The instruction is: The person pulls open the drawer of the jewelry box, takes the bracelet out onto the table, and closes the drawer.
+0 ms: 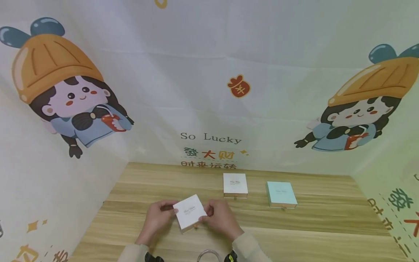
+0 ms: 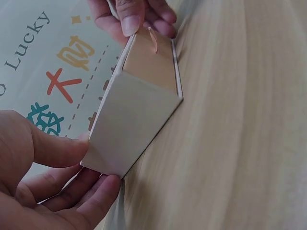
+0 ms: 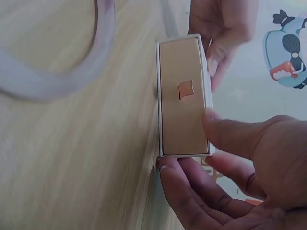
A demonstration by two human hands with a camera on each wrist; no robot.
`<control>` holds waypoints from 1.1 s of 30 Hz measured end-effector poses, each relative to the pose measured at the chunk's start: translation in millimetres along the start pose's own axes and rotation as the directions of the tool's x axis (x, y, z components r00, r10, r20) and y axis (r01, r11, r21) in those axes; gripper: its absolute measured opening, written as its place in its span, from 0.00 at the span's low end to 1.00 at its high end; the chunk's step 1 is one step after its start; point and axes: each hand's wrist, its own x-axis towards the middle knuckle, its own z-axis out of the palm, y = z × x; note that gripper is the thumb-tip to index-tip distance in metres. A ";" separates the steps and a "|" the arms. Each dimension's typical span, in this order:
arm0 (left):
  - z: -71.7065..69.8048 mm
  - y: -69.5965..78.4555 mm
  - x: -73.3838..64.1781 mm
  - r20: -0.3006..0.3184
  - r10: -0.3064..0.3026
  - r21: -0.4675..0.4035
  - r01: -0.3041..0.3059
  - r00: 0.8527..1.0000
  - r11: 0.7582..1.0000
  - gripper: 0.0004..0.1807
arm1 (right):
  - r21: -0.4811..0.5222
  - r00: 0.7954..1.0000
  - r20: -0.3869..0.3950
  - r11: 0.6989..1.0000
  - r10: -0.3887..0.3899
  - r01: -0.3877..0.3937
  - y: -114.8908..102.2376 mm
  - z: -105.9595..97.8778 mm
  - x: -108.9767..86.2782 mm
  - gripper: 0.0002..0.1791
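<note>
White card catches the light as a small drawer-style gift box (image 1: 190, 212) is held just above a pale wooden table (image 1: 294, 233), tilted, near the six o'clock edge of the head camera's view. The left hand (image 1: 158, 217) pinches the box's corner at nine o'clock, thumb on top and fingers curled beneath; the right hand (image 1: 220, 217) grips the opposite corner at three o'clock the same way. Wrist views show the tan inner drawer (image 3: 184, 96) flush in its sleeve, its peach ribbon pull tab (image 3: 185, 89) facing the table. A second white box (image 1: 235, 185) lies flat at about one o'clock from the hands, and a mint-green box (image 1: 281, 194) lies farther off at two o'clock, both well apart from the held one. A translucent ring (image 1: 207, 254) sits at the table's near edge between the sleeves. The likeliest mishap: with only corner pinches and the drawer end tipped downward, the drawer may slide out and spill whatever it holds, or the smooth sleeve may twist free and drop onto the ring below.
</note>
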 end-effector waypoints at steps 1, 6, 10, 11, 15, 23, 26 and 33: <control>-0.1 -0.3 1.4 0.005 -0.005 -0.009 0.005 1.000 1.000 0.16 | -0.007 1.000 -0.007 1.000 -0.002 0.002 -1.1 1.3 -1.5 0.12; -0.8 0.0 7.6 0.027 -0.029 -0.032 0.030 0.999 0.999 0.16 | -0.020 0.999 -0.036 1.000 0.008 -0.009 -4.8 9.5 -8.1 0.11; -0.9 2.2 13.1 0.041 -0.025 -0.034 0.026 0.999 0.999 0.16 | -0.024 0.998 -0.067 1.000 0.014 -0.015 -8.5 16.7 -12.3 0.10; -0.8 2.5 14.5 0.040 -0.021 -0.030 0.022 0.999 0.999 0.15 | -0.028 0.997 -0.073 0.999 0.015 -0.017 -9.9 18.7 -13.5 0.10; -0.6 3.6 18.8 0.046 -0.007 -0.021 0.008 0.999 1.000 0.15 | -0.056 0.995 -0.098 0.998 0.020 -0.026 -19.1 26.5 -19.1 0.11; 0.7 4.2 24.9 0.057 -0.004 -0.045 0.007 0.998 0.999 0.15 | -0.094 0.987 -0.143 0.992 0.073 -0.087 -35.7 37.6 -25.4 0.11; 1.5 4.2 25.2 0.062 -0.010 -0.053 0.013 0.998 0.999 0.16 | -0.110 0.985 -0.151 0.989 0.082 -0.099 -36.8 39.1 -26.9 0.11; 3.2 2.3 24.9 0.069 0.003 -0.070 0.001 0.998 0.998 0.15 | -0.123 0.985 -0.162 0.989 0.056 -0.076 -34.8 39.8 -27.5 0.11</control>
